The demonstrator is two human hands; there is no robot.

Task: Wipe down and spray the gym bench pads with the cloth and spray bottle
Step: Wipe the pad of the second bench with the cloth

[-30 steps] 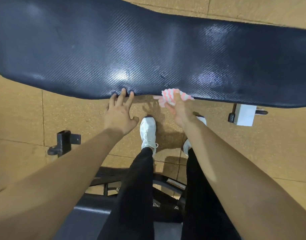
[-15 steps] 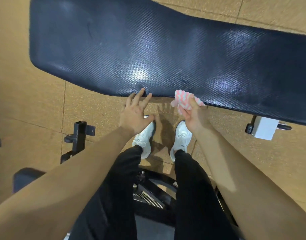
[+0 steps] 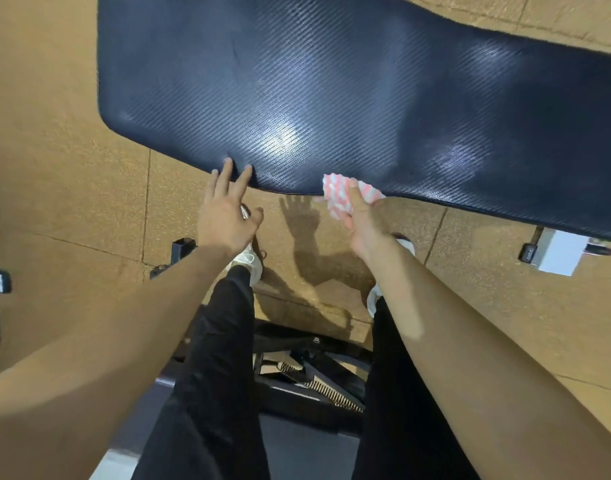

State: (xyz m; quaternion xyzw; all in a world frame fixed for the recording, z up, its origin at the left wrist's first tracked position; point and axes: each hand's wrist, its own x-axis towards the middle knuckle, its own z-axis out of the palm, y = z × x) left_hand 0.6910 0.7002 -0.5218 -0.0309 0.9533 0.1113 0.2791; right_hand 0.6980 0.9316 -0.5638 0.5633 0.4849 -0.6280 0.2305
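Note:
A long dark blue textured bench pad [image 3: 349,91] runs across the top of the view, shiny in patches. My right hand [image 3: 364,226] grips a pink and white striped cloth [image 3: 345,195], which presses against the pad's near edge. My left hand [image 3: 227,216] is spread open, with two fingertips touching the near edge of the pad further left. No spray bottle is in view.
My legs in black trousers and white shoes [image 3: 248,261] stand on a tan speckled floor. A black metal frame with springs [image 3: 317,375] lies behind my feet. A white bracket [image 3: 556,252] sits under the pad at right, a black post [image 3: 181,251] at left.
The view has shifted to the right along the pad, so its left end now shows. My feet have stepped apart. Both hands stay at the pad's near edge, the cloth still in the right.

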